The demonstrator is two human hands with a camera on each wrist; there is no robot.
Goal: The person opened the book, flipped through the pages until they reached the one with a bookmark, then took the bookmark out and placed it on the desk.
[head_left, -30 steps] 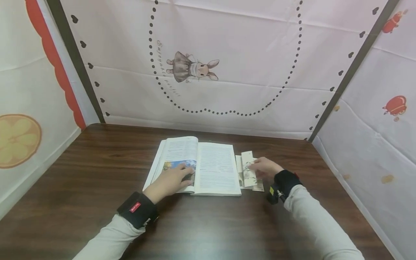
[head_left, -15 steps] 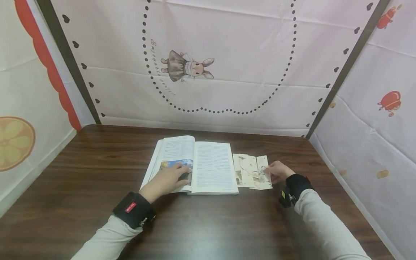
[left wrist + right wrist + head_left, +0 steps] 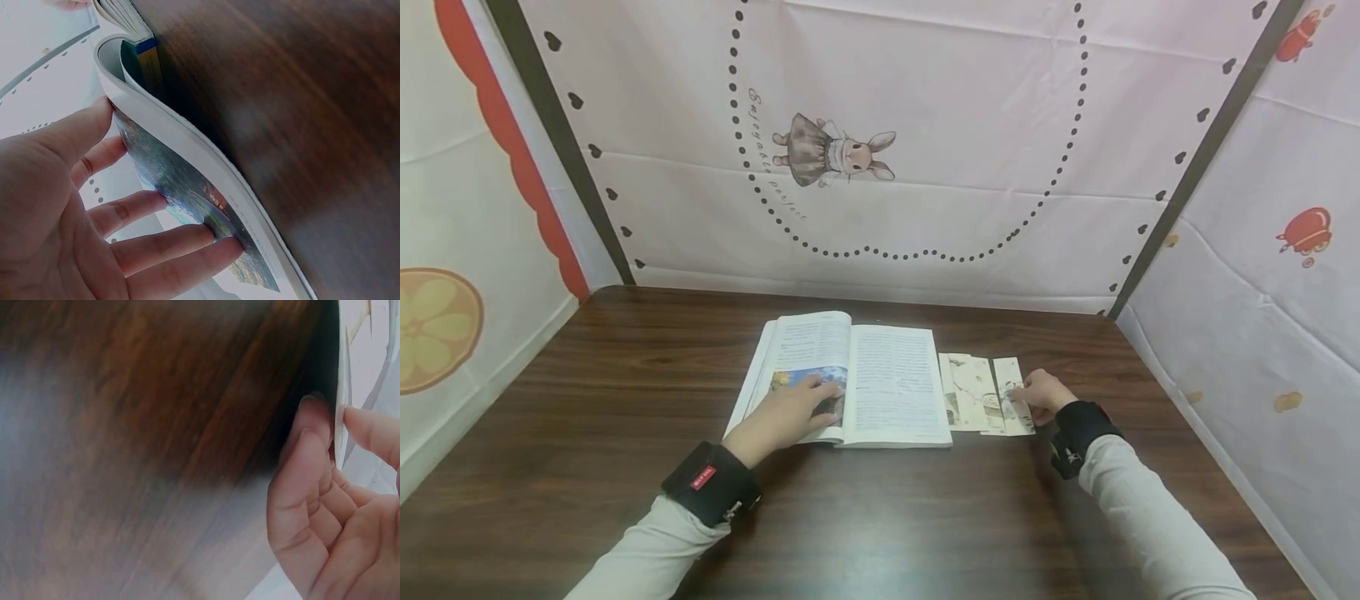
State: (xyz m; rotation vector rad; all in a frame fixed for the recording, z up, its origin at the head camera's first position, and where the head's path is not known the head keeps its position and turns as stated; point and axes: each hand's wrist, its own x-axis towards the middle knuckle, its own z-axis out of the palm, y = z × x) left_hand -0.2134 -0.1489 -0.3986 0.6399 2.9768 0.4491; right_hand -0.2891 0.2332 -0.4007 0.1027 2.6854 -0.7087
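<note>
An open book (image 3: 898, 383) lies on the table, its left page carrying a colour picture (image 3: 175, 169). My left hand (image 3: 784, 414) rests on that page with fingers spread, the fingertips pressing the picture. In the left wrist view, the page bulges up under the thumb. Right of the book lie several cream paper strips (image 3: 973, 392) with printed drawings, side by side and partly overlapping. My right hand (image 3: 1047, 393) pinches the rightmost strip (image 3: 1008, 372) by its right edge. The right wrist view shows the thin strip (image 3: 341, 375) between thumb and finger.
The dark wooden table (image 3: 880, 517) extends around the book. A pale printed curtain (image 3: 962, 125) rises behind its far edge, and more curtain (image 3: 1247, 333) stands along the right side. Both wrists wear black bands (image 3: 711, 483).
My right hand has moved right, drawing a strip off the others, so the strips now lie spread out with a narrow gap before the last. The left hand stays on the page.
</note>
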